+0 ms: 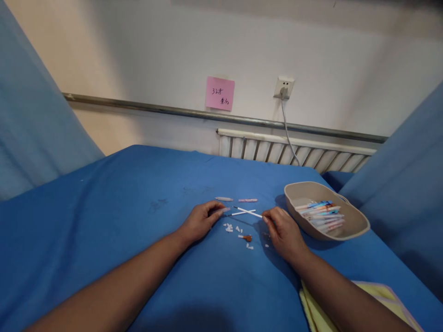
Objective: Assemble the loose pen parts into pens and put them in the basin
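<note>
My left hand (202, 220) pinches a pale pinkish pen barrel (223, 210). Between thumb and fingers of my right hand (282, 230) is the end of a thin white refill (251, 212), its dark tip pointing left towards the barrel. Another white refill (242, 212) lies crossed with it in view. Just beyond are a whitish pen barrel (224, 199) and a pink patterned one (248, 200). Nearer me, several small white parts (228, 228) are scattered on the blue cloth, beside a brown piece with a white end (247, 238).
A beige basket (294, 190) holding many pens stands on the right of the blue-covered surface (121, 207). A yellow cloth (318, 309) lies under my right forearm. Behind are a metal rail, a radiator and a plugged-in cable; blue curtains hang on both sides.
</note>
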`<state>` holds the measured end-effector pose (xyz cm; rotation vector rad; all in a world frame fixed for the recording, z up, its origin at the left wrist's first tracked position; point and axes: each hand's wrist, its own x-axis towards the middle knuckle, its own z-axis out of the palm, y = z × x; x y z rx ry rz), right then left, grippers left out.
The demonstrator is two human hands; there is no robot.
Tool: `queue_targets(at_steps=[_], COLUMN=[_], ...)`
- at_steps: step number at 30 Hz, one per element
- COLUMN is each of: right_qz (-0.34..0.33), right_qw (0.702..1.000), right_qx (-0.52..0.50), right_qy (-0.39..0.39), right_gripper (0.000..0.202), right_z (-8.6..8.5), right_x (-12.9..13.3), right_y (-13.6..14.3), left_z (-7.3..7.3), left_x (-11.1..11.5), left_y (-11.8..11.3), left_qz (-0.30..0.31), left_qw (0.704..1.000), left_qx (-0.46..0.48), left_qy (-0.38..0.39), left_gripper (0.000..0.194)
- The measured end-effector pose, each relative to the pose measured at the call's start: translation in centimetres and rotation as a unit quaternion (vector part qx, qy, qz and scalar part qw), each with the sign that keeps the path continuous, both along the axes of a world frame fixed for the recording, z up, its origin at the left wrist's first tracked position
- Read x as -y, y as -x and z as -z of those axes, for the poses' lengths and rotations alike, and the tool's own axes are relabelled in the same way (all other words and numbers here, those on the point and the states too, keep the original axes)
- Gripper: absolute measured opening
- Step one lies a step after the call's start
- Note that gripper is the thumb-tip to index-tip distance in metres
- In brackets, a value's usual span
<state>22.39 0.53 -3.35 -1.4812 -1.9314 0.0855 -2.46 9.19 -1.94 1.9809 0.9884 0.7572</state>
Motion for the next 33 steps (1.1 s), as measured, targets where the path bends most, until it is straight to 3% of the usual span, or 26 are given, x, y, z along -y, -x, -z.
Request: queue_targets(at_steps=[12, 19, 27, 33], right_qz=[-0.016, -0.05, -0.073, -0.098], right_qw=[1.0, 0.99, 0.971, 0.964], right_qx=[0.001, -0.132, -0.223, -0.243], right_qy=[0.005, -0.008, 0.033, 0.056], right_gripper=[0.015, 0.011, 0.01, 0.011], right_z=[0.0, -0.4, -1.0, -1.1], right_x=[0.1, 0.3, 1.1, 1.3], right_y=[0.1, 0.5, 1.8, 2.1], left_z=[-0.4, -0.8, -2.6, -2.4], left_x=[0.4, 1.4, 4.7, 4.7], left_y=[-0.1, -0.2, -1.4, -1.5], left_qz=[0.019, 0.062, 0.155, 0.163], left_qw=[0.999, 0.993, 0.986, 0.985], left_qx=[-0.017, -0.058, -0.048, -0.056], left_qy=[-0.024, -0.087, -0.031, 0.014], left_gripper=[0.027, 0.019, 0.021, 0.023])
